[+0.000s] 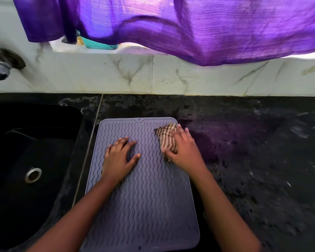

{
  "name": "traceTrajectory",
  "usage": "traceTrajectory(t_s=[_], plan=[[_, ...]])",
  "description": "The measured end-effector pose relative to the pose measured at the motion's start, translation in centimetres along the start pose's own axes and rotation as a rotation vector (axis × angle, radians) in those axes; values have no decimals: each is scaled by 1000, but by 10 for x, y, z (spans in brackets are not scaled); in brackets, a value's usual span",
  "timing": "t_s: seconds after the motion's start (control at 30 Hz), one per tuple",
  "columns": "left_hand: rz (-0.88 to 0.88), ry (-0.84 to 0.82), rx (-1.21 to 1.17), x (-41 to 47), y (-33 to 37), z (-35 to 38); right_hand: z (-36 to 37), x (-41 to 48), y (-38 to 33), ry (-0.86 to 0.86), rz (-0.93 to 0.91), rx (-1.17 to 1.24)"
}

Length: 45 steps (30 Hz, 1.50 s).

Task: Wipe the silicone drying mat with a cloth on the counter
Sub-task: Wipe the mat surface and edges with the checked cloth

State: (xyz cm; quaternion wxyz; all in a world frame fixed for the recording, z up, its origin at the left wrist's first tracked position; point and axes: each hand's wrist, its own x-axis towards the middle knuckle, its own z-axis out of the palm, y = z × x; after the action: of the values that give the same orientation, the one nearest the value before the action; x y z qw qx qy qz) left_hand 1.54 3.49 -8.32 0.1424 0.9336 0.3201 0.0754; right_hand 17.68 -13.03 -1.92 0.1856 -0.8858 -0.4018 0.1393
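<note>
A grey-purple silicone drying mat (145,193) with wavy ridges lies flat on the black counter (253,160). My left hand (119,157) rests palm down on the mat's upper left part, fingers spread and straight. My right hand (184,148) presses a brown-and-cream striped cloth (166,136) onto the mat's far right corner. The cloth sticks out beyond my fingers to the left and far side; my palm hides the rest of it.
A black sink (35,151) with a metal drain (33,175) sits left of the mat. A metal tap (0,66) juts from the tiled wall at upper left. A purple curtain (189,24) hangs over the sill, where a teal container (98,44) stands.
</note>
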Motion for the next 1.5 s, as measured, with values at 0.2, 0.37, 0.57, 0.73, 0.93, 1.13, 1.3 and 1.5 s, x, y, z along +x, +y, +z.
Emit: traceTrajectory(t_s=[0.2,0.37,0.57,0.73,0.93,1.13,1.3,1.5], plan=[[30,43,44,33,15,-14,31,42,7,-68,-161,-244],[55,-96,81,63,16,0,50,52,-5,135,-36,-169],[37,-104,108,66,14,6,51,29,-15,133,-4,-195],[41,-103,96,66,13,6,9,25,-18,188,173,15],[41,-103,83,66,13,5,35,84,-10,185,143,-105],[45,-84,84,66,13,8,40,95,-13,201,140,-207],[14,-61,41,64,12,6,36,112,-55,214,14,-161],[-51,-61,62,64,14,5,48,115,-54,30,-117,-200]])
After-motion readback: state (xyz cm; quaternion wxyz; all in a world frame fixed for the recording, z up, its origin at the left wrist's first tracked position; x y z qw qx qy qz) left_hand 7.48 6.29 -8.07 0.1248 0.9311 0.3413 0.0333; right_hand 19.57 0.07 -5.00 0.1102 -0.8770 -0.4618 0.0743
